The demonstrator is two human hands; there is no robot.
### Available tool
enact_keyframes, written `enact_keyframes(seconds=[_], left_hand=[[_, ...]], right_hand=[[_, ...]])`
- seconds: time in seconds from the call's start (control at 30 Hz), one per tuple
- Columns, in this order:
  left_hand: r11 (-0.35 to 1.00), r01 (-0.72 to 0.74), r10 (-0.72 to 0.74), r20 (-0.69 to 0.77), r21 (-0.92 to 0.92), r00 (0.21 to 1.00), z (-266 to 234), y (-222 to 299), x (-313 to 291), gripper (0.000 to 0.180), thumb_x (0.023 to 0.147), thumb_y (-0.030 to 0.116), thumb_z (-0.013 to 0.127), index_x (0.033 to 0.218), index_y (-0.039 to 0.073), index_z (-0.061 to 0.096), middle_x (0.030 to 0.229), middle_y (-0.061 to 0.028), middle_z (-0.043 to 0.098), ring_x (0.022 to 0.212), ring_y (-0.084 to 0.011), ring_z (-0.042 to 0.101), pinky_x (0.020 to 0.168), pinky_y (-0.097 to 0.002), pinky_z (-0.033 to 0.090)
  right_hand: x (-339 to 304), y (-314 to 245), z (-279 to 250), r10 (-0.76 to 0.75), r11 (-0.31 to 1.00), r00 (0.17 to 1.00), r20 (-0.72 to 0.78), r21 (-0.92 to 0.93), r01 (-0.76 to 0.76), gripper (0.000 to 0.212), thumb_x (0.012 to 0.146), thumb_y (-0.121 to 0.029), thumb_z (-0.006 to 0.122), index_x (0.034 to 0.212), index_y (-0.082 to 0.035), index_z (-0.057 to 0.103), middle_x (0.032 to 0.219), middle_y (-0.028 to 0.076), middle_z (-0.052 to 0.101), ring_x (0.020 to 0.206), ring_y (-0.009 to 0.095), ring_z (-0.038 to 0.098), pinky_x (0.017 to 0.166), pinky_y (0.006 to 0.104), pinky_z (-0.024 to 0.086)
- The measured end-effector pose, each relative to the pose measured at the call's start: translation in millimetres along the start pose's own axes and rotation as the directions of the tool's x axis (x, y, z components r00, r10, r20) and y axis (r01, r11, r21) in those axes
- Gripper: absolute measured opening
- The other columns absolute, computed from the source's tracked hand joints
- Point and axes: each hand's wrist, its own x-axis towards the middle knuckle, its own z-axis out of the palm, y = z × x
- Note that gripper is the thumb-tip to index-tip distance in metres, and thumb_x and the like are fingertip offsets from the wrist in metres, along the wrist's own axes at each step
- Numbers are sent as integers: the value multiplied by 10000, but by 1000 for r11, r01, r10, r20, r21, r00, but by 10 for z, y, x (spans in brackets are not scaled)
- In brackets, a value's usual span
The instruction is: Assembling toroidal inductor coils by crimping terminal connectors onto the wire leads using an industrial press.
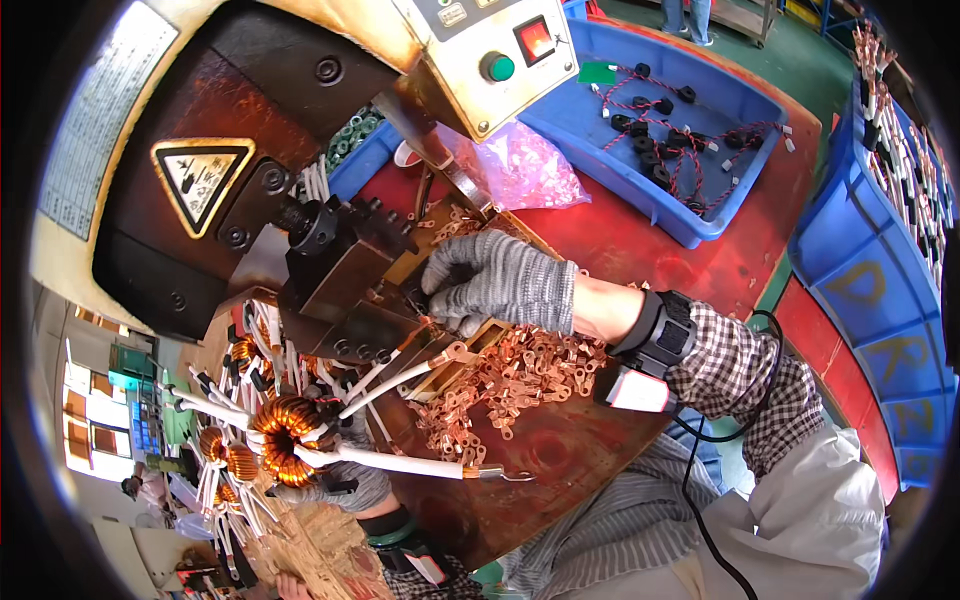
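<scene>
My left hand (362, 478), in a grey knit glove, is wrapped round the underside of a copper-wound toroidal coil (268, 450). White-sleeved leads stick out from the coil. One lead (400, 460) points right with a bare hooked end, and another carries a copper ring lug (457, 353). My right hand (505, 283), gloved alike, is closed beside the dark tooling (350, 260) of a press. Its fingertips are bent in at the die, and whatever they grip is hidden. Just below it lies a pile of copper lugs (530, 385) on the red table.
Several more coils (240, 462) lie at left on a wooden board. The press's control box (490, 60) has a green button. Behind are a blue tray (640, 190) of black cores with twisted wires and a pink plastic bag (525, 165). A blue bin (870, 270) of cables stands right.
</scene>
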Motion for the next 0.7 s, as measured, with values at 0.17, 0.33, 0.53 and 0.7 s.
enact_keyframes(seconds=[0.17,0.33,0.53,0.7], left_hand=[[991,34,-21,100,-132,995,-128,14,0,777,628,231,744,1238,44,299,1209,-128,339,1053,-214,392,845,-303,413],[953,118,-104,65,-280,992,-163,14,-20,766,654,289,719,1241,14,312,1225,-156,369,1080,-247,417,917,-363,382],[971,71,-64,40,-227,997,-436,251,-33,828,648,378,712,1259,24,279,1195,-79,354,1032,-191,382,925,-328,316],[996,32,-44,154,82,987,-125,0,-36,786,725,489,579,1271,13,274,1269,-161,336,1148,-277,368,1024,-439,245]], right_hand=[[19,-15,-30,26,999,999,-41,28,-25,112,695,16,622,796,24,575,669,103,592,580,161,603,490,241,523],[37,6,-78,-21,1000,999,-29,-8,20,90,705,-15,628,776,21,588,672,95,597,588,154,607,489,240,519],[30,34,-114,-93,994,996,-13,-62,92,96,693,-46,647,748,17,598,659,75,598,562,129,590,475,232,504],[2,-20,-99,-86,981,995,-48,-175,77,115,690,-83,654,753,1,607,634,65,593,527,117,569,447,236,479]])
